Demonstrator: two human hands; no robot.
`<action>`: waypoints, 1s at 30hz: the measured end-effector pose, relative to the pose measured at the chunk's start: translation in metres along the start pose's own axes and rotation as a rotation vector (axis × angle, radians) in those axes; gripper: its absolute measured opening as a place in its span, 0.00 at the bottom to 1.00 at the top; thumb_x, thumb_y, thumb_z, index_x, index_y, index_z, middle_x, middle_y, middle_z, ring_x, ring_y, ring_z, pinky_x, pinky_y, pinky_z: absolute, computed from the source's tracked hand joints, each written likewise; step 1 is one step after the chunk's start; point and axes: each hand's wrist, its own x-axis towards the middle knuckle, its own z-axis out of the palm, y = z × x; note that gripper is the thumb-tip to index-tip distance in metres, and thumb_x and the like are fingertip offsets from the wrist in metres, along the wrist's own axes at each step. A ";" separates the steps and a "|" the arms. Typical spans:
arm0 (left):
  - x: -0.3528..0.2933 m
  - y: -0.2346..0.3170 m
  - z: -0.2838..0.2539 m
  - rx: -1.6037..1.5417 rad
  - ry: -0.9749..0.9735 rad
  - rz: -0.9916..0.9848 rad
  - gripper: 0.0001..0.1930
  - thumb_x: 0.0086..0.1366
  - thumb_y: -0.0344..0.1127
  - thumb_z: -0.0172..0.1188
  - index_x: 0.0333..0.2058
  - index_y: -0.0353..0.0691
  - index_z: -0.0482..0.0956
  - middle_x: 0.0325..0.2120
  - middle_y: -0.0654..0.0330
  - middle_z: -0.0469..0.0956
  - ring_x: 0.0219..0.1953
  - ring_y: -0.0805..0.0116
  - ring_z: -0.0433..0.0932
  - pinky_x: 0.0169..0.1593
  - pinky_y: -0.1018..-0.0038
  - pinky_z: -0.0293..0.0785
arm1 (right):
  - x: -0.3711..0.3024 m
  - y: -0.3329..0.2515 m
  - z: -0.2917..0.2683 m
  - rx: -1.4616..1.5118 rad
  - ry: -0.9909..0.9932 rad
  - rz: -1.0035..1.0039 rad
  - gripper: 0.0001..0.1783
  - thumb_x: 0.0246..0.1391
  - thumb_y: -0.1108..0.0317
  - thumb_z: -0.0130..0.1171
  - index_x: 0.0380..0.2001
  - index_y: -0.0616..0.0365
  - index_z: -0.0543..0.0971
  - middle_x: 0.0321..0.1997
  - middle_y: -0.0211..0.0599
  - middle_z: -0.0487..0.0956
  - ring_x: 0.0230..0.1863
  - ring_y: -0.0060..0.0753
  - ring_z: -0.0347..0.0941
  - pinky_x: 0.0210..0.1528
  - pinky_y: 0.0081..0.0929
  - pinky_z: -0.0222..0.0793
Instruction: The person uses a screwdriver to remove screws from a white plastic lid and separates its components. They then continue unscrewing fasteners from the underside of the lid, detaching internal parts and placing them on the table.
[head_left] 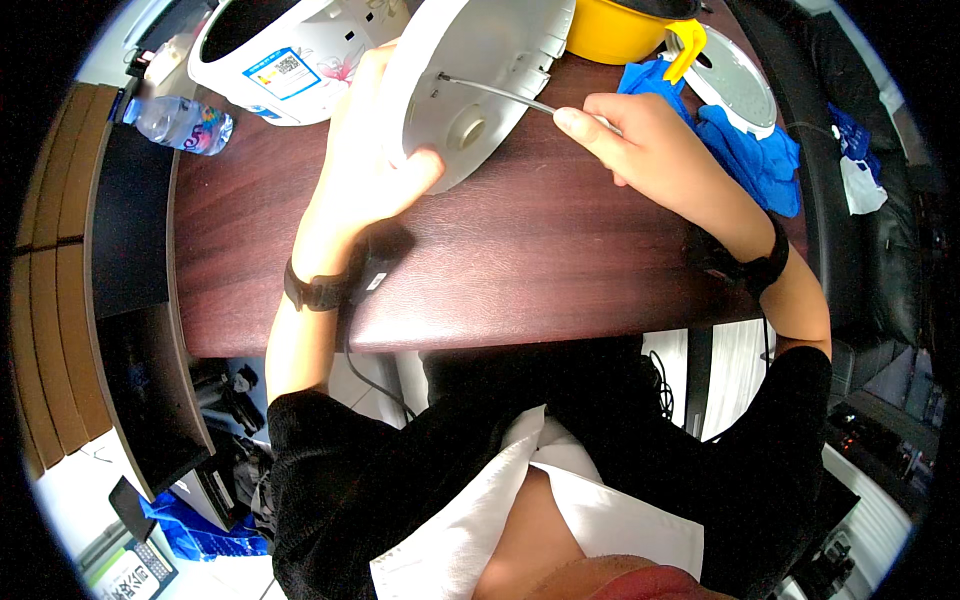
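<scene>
My left hand (380, 165) grips the rim of a white plastic bowl-shaped cover (480, 60), thumb inside the edge and fingers behind it. The cover is tilted up above the table, its hollow inner side facing right, with a round raised ring and small holes showing. In my closed right hand (635, 140) is a screwdriver (500, 94) with a thin metal shaft; its handle is mostly hidden by my fingers. The shaft's tip meets the inner wall of the cover near the small holes.
Behind my left hand stands a white flower-printed appliance housing (300, 60), with a water bottle (185, 125) lying beside it. Far right are a yellow pot (610, 35), blue cloths (745, 150) and a white oval lid (735, 85). All rest on the dark wooden table (520, 260).
</scene>
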 end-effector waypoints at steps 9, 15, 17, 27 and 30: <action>0.003 0.004 -0.001 0.031 -0.012 0.030 0.34 0.35 0.31 0.53 0.48 0.33 0.63 0.40 0.49 0.70 0.42 0.55 0.72 0.47 0.68 0.67 | 0.006 -0.005 -0.006 -0.147 0.024 -0.273 0.15 0.58 0.62 0.46 0.24 0.60 0.70 0.17 0.34 0.68 0.16 0.28 0.66 0.20 0.21 0.61; 0.003 0.004 -0.001 0.056 -0.006 0.044 0.34 0.35 0.31 0.53 0.48 0.32 0.63 0.38 0.49 0.70 0.41 0.54 0.72 0.46 0.68 0.68 | 0.006 -0.010 -0.015 -0.496 0.280 -0.410 0.11 0.53 0.60 0.51 0.26 0.54 0.74 0.22 0.38 0.73 0.20 0.42 0.71 0.23 0.32 0.66; 0.002 0.003 -0.001 0.021 -0.014 -0.003 0.34 0.35 0.31 0.53 0.48 0.32 0.63 0.39 0.49 0.70 0.41 0.53 0.72 0.46 0.68 0.68 | 0.004 -0.019 -0.020 -0.615 0.298 -0.394 0.10 0.52 0.59 0.51 0.25 0.52 0.74 0.22 0.37 0.75 0.20 0.42 0.72 0.22 0.35 0.67; 0.003 0.006 0.001 0.096 -0.009 0.007 0.34 0.35 0.32 0.54 0.47 0.32 0.64 0.38 0.48 0.70 0.41 0.51 0.72 0.46 0.67 0.68 | 0.000 -0.046 -0.027 -0.849 0.247 -0.404 0.12 0.53 0.59 0.51 0.23 0.55 0.71 0.19 0.35 0.70 0.20 0.38 0.70 0.22 0.30 0.63; 0.004 0.010 0.000 0.067 -0.033 -0.032 0.34 0.35 0.31 0.55 0.47 0.32 0.64 0.38 0.48 0.69 0.42 0.51 0.71 0.46 0.66 0.68 | 0.002 -0.035 -0.024 -0.788 0.213 -0.353 0.12 0.54 0.60 0.50 0.23 0.55 0.71 0.18 0.36 0.71 0.21 0.39 0.70 0.23 0.31 0.64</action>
